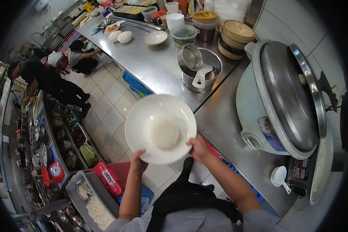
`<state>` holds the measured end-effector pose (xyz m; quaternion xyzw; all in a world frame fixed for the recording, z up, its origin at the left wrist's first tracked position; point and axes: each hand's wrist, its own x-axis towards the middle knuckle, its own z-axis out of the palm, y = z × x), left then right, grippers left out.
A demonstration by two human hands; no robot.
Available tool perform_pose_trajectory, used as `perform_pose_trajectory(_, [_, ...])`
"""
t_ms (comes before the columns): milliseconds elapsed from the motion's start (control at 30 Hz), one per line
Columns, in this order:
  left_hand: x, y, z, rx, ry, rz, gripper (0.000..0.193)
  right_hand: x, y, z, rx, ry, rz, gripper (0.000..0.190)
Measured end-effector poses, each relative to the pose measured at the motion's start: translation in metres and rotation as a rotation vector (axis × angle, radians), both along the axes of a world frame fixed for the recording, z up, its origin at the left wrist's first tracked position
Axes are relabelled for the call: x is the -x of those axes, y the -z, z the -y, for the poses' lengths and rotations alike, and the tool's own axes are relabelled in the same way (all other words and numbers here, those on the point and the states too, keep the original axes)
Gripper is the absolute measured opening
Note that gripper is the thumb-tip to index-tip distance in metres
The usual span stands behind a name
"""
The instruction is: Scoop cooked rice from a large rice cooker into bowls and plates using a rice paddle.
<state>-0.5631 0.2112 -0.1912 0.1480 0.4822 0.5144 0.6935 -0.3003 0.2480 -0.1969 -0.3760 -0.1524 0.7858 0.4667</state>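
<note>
A wide white plate [139,116] is held in front of me over the floor, with a round mound of white rice [164,134] on it, a little right of its middle. My left hand [139,161] grips the near left rim, thumb on top. On the near right rim my right hand [198,148] has hold, its thumb over the edge; the fingers under the plate are hidden. Beyond the plate, on the steel counter, stands a metal pot [216,62] with a ladle or strainer [190,57] and a white-handled utensil [201,76] in it.
A large rice cooker [261,116] with a steel lid stands at right, near a white scoop [278,176]. Rice bowls [124,37] and a shallow dish [155,38] sit on the far counter. Two people work at upper left. A grey bin [104,203] and red sugar container [106,178] are at lower left.
</note>
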Motion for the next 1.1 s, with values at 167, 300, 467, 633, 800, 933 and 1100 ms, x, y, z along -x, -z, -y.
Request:
perform_pose_trajectory(167, [0.018, 0.015, -0.129, -0.115, -0.129, -0.025, 0.053, 0.023, -0.017, -0.083, -0.075, -0.115, -0.073, 0.051])
perform_pose_trajectory(300, [0.032, 0.038, -0.222, -0.145, -0.1, -0.034, 0.05, 0.004, -0.022, -0.046, -0.12, -0.138, 0.055, 0.049])
perform_pose_trajectory(467, [0.06, 0.058, -0.335, -0.172, 0.051, -0.246, 0.042, -0.091, -0.029, 0.07, -0.274, -0.281, 0.612, 0.014])
perform_pose_trajectory(633, [0.061, 0.05, -0.399, -0.174, 0.053, -0.342, 0.05, -0.199, -0.062, 0.219, -0.328, -0.227, 1.215, 0.027])
perform_pose_trajectory(800, [-0.003, 0.027, -0.353, -0.122, -0.078, -0.866, 0.052, -0.26, -0.15, 0.291, 0.259, -0.009, 1.583, 0.03])
perform_pose_trajectory(933, [-0.063, 0.048, -0.235, -0.828, 0.015, -1.117, 0.029, -0.315, -0.126, 0.309, 0.291, 0.148, 2.127, 0.025])
perform_pose_trajectory(1100, [-0.279, -0.008, 0.028, -0.953, 1.138, -0.588, 0.049, -0.369, -0.077, 0.304, 0.158, -0.124, 2.5, 0.018])
